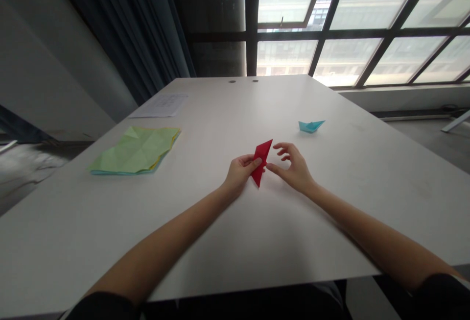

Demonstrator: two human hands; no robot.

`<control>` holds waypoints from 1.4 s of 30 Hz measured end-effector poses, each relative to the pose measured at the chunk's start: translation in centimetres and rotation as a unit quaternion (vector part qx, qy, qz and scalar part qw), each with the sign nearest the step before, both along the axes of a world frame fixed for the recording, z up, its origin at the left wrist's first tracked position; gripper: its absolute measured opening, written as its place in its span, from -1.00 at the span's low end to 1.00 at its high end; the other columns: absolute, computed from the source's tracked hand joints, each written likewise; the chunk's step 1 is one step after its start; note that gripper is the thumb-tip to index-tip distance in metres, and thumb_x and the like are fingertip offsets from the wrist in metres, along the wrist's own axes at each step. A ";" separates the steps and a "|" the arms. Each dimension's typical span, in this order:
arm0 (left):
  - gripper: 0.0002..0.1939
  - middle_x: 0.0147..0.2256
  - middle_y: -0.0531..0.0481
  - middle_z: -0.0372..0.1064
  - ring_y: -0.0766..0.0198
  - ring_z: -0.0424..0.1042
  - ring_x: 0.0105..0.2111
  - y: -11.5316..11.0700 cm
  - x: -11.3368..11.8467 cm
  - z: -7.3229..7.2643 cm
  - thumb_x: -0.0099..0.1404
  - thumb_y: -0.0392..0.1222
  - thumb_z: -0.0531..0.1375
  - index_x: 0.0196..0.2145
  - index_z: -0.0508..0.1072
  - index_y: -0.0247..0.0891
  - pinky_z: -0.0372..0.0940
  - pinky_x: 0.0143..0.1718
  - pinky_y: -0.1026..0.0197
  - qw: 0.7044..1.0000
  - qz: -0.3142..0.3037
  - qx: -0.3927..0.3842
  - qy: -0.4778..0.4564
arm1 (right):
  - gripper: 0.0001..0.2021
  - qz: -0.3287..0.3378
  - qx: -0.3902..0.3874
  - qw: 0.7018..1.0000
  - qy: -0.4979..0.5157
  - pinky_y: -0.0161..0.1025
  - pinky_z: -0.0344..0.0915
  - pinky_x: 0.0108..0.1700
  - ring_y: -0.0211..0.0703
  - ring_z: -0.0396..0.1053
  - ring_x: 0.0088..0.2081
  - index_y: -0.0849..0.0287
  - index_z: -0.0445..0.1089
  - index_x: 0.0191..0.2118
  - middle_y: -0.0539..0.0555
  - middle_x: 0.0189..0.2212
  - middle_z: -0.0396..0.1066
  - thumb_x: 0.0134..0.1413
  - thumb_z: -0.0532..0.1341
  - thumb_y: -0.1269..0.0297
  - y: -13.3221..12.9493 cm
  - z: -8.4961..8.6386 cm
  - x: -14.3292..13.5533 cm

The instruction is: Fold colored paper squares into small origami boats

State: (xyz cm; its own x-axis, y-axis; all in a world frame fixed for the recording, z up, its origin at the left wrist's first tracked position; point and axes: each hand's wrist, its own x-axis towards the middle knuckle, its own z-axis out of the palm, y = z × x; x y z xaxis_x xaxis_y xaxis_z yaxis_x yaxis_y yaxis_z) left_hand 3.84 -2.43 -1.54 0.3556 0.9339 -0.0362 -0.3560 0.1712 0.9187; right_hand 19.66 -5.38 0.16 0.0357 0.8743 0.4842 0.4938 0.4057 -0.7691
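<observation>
A folded red paper with pointed ends is pinched in my left hand, the thumb lying across its front. Just to its right is my right hand, fingers apart and curved, with the thumb tip very near the paper's edge; whether it touches cannot be told. A small blue paper boat rests on the white table, beyond my right hand. On the left side of the table lies a stack of creased paper sheets, light green on top, with yellow and blue edges showing beneath.
A printed white sheet lies at the table's back left. Two small round discs sit near the far edge. Dark blue curtains hang at the left, and large windows stand behind the table.
</observation>
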 end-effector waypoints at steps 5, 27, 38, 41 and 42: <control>-0.68 -0.43 -0.07 0.48 0.29 0.43 -0.46 -0.7 -0.2 0.7 -0.06 -0.13 0.31 -0.35 0.47 -0.38 0.30 -0.35 0.25 0.992 -0.064 0.038 0.097 | -0.44 0.079 -0.159 0.965 0.192 -0.25 0.31 -0.39 -0.22 0.35 -0.43 0.20 0.23 -0.07 0.04 -0.43 0.41 -0.25 0.30 0.08 0.3 -0.2 -0.2; -0.70 -0.61 0.03 0.42 0.38 0.32 -0.63 1.1 -1.6 3.1 -0.04 0.01 0.26 -0.53 0.45 -0.33 0.14 -0.63 0.38 0.896 -0.049 0.206 0.391 | -0.78 0.050 -0.172 0.977 0.112 -0.32 0.29 -0.45 -0.23 0.38 -0.50 0.24 0.43 -0.48 0.05 -0.55 0.46 -0.20 0.27 0.15 1.2 0.3 1.2; -0.71 -0.54 0.02 0.42 0.40 0.31 -0.57 2.1 -2.6 2.5 0.09 -0.01 0.16 -0.42 0.49 -0.32 0.14 -0.58 0.39 0.893 -0.074 0.260 0.361 | -0.71 0.073 -0.229 0.965 0.103 -0.35 0.23 -0.49 -0.27 0.32 -0.54 0.25 0.45 -0.41 0.05 -0.57 0.44 -0.20 0.27 0.10 1.7 -0.4 2.2; -0.69 -0.59 0.03 0.40 0.40 0.30 -0.60 2.4 -2.8 2.3 0.07 0.02 0.17 -0.43 0.48 -0.32 0.13 -0.59 0.38 0.889 -0.067 0.251 0.378 | -0.72 0.070 -0.234 0.967 0.075 -0.38 0.18 -0.54 -0.31 0.27 -0.58 0.25 0.44 -0.45 0.02 -0.62 0.40 -0.19 0.26 0.09 1.8 -0.6 2.5; -0.69 -0.61 0.04 0.39 0.40 0.29 -0.62 2.5 -2.9 2.3 0.06 0.02 0.18 -0.44 0.48 -0.32 0.13 -0.60 0.38 0.889 -0.062 0.246 0.382 | -0.72 0.070 -0.234 0.966 0.078 -0.38 0.17 -0.55 -0.31 0.27 -0.58 0.25 0.43 -0.45 0.02 -0.62 0.39 -0.19 0.26 0.09 1.8 -0.6 2.5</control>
State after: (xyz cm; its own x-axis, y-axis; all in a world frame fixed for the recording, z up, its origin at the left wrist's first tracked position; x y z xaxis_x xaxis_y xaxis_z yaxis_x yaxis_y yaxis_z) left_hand 0.98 0.08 0.73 0.5040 0.8589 0.0907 0.3969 -0.3236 0.8589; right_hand 22.15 -3.53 -0.46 -0.0590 0.9977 0.0326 0.3218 0.0500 -0.9455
